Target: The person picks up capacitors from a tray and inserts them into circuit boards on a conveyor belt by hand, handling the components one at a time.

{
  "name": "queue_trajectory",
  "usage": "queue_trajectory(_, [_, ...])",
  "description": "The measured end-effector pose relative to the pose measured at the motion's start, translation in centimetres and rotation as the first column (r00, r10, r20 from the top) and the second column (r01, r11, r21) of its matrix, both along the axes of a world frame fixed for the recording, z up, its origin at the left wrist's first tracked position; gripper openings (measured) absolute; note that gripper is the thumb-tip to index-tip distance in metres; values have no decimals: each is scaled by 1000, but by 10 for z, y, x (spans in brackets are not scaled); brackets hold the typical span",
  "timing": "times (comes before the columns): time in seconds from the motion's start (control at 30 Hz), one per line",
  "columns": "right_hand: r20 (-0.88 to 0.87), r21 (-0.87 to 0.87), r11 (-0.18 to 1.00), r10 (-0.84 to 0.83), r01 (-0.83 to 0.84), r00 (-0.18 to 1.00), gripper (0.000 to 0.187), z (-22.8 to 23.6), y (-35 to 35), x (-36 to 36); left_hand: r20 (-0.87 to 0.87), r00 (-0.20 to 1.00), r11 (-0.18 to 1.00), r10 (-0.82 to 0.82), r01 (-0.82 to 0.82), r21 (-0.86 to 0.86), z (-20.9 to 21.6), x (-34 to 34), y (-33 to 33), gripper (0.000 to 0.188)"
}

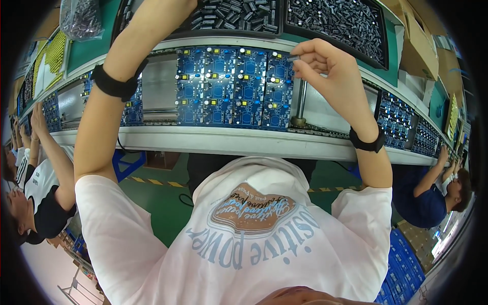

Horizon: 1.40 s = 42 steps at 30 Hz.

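My right hand (329,63) pinches a small dark cylindrical capacitor (293,58) between thumb and index finger. It hangs over the right end of a blue circuit board panel (219,89) lying on the conveyor. The boards carry yellow, white and blue parts. My left hand (165,9) reaches to the top edge beside a black tray (239,33) heaped with dark capacitors (231,15). Its fingers lie beyond the picture, so what they hold is hidden. Both wrists wear black bands.
A second black tray (381,60) of smaller capacitors stands at the far right, beside a cardboard box (422,48). A plastic bag of parts (81,19) lies far left. More boards (396,119) sit along the conveyor rail (229,140). Co-workers (48,188) work at both sides.
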State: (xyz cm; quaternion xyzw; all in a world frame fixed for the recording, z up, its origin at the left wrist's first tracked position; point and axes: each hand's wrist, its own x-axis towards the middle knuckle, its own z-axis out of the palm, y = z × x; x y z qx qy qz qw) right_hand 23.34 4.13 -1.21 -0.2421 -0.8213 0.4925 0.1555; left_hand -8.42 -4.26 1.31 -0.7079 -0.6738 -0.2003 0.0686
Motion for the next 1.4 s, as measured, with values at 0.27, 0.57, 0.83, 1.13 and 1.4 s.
queue_trajectory(0.27, [110, 295, 955, -21, -13, 994, 17, -10, -3, 0, 338, 915, 973, 220, -181, -144, 29, 17, -23, 11])
queue_trajectory(0.57, [122, 381, 922, 20, -66, 992, 17, -12, 1, 1, 907, 342, 957, 247, 62, -284, 36, 43, -49, 11])
queue_trajectory(0.83, [78, 608, 786, 80, -111, 994, 18, -13, 0, -2, 963, 172, 903, 205, 346, -254, -3, 40, -66, 29])
queue_trajectory(1.13, [185, 733, 663, 26, -155, 982, 15, -5, -2, -12, 951, 250, 908, 183, 328, -261, 7, 56, -69, 28])
queue_trajectory(1.4, [26, 861, 504, 98, -72, 995, 5, 25, 37, -91, 929, 351, 911, 115, 335, -239, -6, 61, -69, 21])
